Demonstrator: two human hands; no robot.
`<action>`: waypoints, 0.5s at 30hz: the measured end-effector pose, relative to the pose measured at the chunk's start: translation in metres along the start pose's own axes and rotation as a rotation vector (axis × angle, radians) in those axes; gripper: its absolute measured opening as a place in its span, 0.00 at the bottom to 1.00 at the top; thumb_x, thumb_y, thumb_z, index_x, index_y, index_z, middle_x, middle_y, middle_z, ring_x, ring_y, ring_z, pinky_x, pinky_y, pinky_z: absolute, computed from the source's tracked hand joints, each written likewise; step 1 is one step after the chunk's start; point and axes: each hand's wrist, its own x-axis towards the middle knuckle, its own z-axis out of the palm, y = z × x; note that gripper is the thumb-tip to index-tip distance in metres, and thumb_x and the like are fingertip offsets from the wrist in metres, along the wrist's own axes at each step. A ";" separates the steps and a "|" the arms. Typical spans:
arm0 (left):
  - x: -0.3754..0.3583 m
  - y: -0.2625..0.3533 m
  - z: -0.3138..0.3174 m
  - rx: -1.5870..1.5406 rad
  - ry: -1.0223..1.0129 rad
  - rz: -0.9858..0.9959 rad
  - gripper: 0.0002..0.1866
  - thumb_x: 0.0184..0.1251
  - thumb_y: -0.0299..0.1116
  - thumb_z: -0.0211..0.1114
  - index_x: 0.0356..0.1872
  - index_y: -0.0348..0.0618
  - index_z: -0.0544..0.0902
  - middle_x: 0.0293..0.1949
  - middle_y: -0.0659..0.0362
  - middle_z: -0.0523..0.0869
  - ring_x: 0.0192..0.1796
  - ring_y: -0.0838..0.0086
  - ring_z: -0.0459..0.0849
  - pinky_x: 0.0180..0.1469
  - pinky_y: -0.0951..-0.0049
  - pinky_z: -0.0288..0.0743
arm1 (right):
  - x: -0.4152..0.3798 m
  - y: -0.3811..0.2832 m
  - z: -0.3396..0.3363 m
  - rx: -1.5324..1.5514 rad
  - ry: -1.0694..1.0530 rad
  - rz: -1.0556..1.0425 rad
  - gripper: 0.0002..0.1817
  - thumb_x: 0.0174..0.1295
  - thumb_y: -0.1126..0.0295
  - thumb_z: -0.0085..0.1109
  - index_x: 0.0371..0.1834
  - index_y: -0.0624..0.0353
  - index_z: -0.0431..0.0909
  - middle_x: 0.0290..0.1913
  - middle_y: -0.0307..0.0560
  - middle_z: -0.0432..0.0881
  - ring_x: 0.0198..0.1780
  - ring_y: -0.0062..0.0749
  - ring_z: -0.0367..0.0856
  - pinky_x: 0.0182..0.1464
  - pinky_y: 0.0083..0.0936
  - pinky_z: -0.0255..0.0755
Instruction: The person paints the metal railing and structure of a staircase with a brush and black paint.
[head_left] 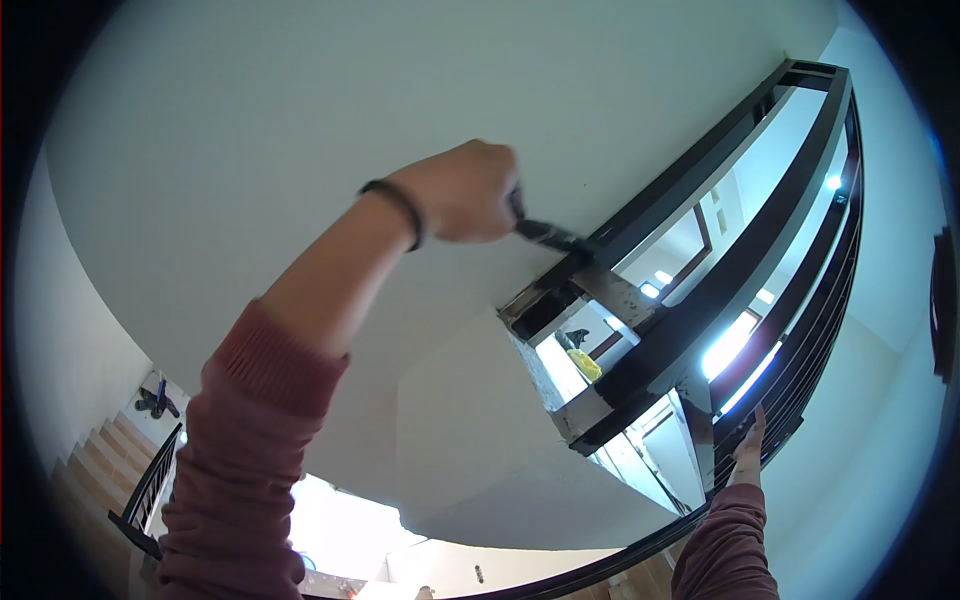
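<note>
My left hand point(470, 195), with a dark band on its wrist, is closed around the handle of a paintbrush point(550, 236). The brush's dark bristle end meets the near black bar of a tall metal frame point(690, 165). Much of this frame is black, while a short crosspiece point(622, 296) and the lower corner point(583, 412) show patchy bare grey. Lower right, my right hand point(750, 445) grips the black slats point(785, 400) along the frame's far side, its fingers partly hidden there.
A pale wall point(300, 120) curves behind the frame. A black handrail point(600, 568) runs along the bottom, and stairs point(105, 455) with another railing point(150, 490) are at lower left. Through the frame show bright windows and a yellow item point(584, 365).
</note>
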 end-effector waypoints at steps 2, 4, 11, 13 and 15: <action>-0.013 -0.001 -0.009 -0.076 0.060 0.005 0.09 0.49 0.28 0.58 0.30 0.38 0.83 0.25 0.46 0.82 0.30 0.65 0.82 0.36 0.69 0.74 | -0.004 -0.001 0.007 0.003 0.071 -0.029 0.26 0.48 0.47 0.59 0.42 0.56 0.73 0.32 0.42 0.77 0.33 0.32 0.75 0.37 0.30 0.71; 0.011 0.009 -0.006 -0.078 0.162 -0.052 0.10 0.51 0.28 0.57 0.32 0.38 0.83 0.26 0.46 0.82 0.30 0.63 0.82 0.36 0.68 0.74 | -0.056 -0.012 0.063 0.035 0.213 -0.103 0.19 0.48 0.48 0.60 0.30 0.52 0.75 0.18 0.34 0.73 0.18 0.24 0.72 0.22 0.21 0.68; 0.134 0.052 0.028 -0.066 0.276 -0.009 0.11 0.53 0.28 0.55 0.36 0.39 0.83 0.30 0.47 0.83 0.34 0.57 0.81 0.41 0.64 0.75 | -0.029 -0.005 0.036 -0.007 0.018 -0.109 0.16 0.50 0.51 0.59 0.16 0.44 0.67 0.11 0.29 0.62 0.11 0.18 0.60 0.14 0.17 0.56; 0.133 0.060 0.028 -0.059 0.244 -0.017 0.11 0.52 0.28 0.55 0.36 0.40 0.83 0.30 0.47 0.83 0.34 0.57 0.81 0.41 0.64 0.75 | -0.028 -0.005 0.038 0.039 0.117 -0.075 0.18 0.51 0.53 0.60 0.13 0.43 0.63 0.10 0.29 0.60 0.11 0.18 0.59 0.14 0.17 0.54; 0.114 0.054 0.027 -0.051 0.203 -0.032 0.11 0.51 0.28 0.56 0.35 0.41 0.83 0.30 0.47 0.83 0.34 0.57 0.81 0.41 0.64 0.75 | -0.029 -0.005 0.038 0.049 0.120 -0.063 0.18 0.51 0.54 0.60 0.14 0.43 0.62 0.10 0.29 0.60 0.11 0.18 0.59 0.14 0.17 0.54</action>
